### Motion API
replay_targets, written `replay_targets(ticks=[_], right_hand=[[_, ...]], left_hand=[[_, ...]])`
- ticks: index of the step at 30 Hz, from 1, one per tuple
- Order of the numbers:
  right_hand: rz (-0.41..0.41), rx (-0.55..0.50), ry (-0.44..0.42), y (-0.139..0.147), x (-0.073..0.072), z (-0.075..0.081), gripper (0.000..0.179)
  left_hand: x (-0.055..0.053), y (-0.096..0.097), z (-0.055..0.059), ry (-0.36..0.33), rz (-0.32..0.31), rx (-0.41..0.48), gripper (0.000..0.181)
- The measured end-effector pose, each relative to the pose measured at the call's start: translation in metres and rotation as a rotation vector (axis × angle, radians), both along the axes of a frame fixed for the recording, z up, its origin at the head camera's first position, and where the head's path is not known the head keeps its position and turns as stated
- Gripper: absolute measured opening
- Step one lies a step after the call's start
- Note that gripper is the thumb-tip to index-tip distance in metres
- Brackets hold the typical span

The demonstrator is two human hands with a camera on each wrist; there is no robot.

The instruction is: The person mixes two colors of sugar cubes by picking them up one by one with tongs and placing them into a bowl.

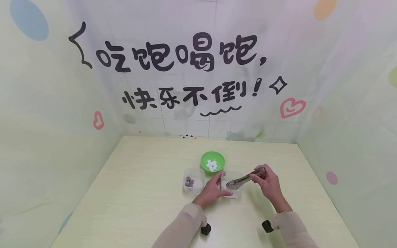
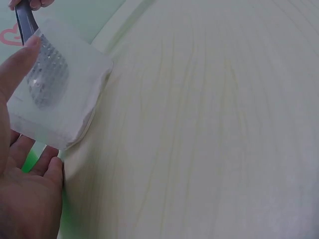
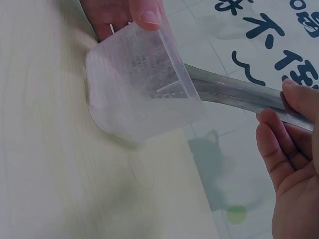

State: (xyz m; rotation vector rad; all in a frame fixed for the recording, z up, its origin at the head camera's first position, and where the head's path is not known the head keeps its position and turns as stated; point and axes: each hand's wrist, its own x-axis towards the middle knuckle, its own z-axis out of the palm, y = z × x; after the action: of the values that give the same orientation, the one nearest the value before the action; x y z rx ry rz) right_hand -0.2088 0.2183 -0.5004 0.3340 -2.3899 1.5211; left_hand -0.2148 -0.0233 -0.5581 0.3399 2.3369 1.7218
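A translucent plastic container (image 1: pixel 236 195) is held by my left hand (image 1: pixel 211 191), its thumb on the near side and its fingers at the far left. In the right wrist view the container (image 3: pixel 134 114) looks frosted; its contents are hard to make out. My right hand (image 1: pixel 270 183) grips metal tongs (image 1: pixel 248 178) by the handle end. Their perforated heads (image 2: pixel 47 74) reach down inside the container. Left of my left hand is a second plastic container (image 1: pixel 198 174) with several grey-brown cubes (image 1: pixel 189 182).
A green bowl (image 1: pixel 212 155) holding several white pieces (image 1: pixel 212 165) stands behind the two containers. Black wrist-worn devices (image 1: pixel 205 229) show at both cuffs. The pale wooden table (image 1: pixel 139 193) meets printed curtain walls (image 1: pixel 198 120) at the back and sides.
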Motion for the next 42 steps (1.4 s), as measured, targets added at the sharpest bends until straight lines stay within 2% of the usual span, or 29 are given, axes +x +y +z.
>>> replay_targets(ticks=[7, 12, 15, 21, 24, 29, 32, 39, 42], right_hand=[[-0.028, -0.086, 0.041, -0.002, -0.002, 0.000, 0.026], [-0.068, -0.194, 0.006, -0.005, -0.001, 0.006, 0.025], [-0.087, -0.241, 0.013, -0.006, -0.001, 0.008, 0.026], [-0.146, -0.286, -0.027, -0.008, 0.001, 0.013, 0.027], [-0.161, -0.309, -0.035, -0.013, 0.005, 0.021, 0.027], [-0.166, -0.343, 0.013, -0.023, 0.013, 0.037, 0.026], [-0.166, -0.360, 0.044, -0.027, 0.013, 0.041, 0.026], [-0.140, -0.408, 0.114, -0.035, 0.007, 0.044, 0.027], [-0.142, -0.425, 0.121, -0.036, -0.002, 0.036, 0.028]], left_hand=[[-0.002, 0.000, -0.002, -0.016, 0.003, -0.011, 0.100], [-0.002, 0.000, 0.000, -0.017, 0.001, -0.008, 0.097], [-0.001, 0.000, 0.001, -0.017, 0.002, -0.007, 0.097], [0.001, -0.001, 0.003, -0.029, -0.005, -0.005, 0.098], [0.001, -0.001, 0.003, -0.033, -0.007, -0.009, 0.098], [0.003, -0.001, 0.004, -0.035, 0.002, -0.012, 0.097], [0.004, -0.001, 0.004, -0.030, 0.005, -0.009, 0.097], [0.003, -0.001, 0.003, -0.026, 0.002, -0.007, 0.098], [0.004, -0.002, 0.003, -0.027, 0.002, -0.009, 0.099]])
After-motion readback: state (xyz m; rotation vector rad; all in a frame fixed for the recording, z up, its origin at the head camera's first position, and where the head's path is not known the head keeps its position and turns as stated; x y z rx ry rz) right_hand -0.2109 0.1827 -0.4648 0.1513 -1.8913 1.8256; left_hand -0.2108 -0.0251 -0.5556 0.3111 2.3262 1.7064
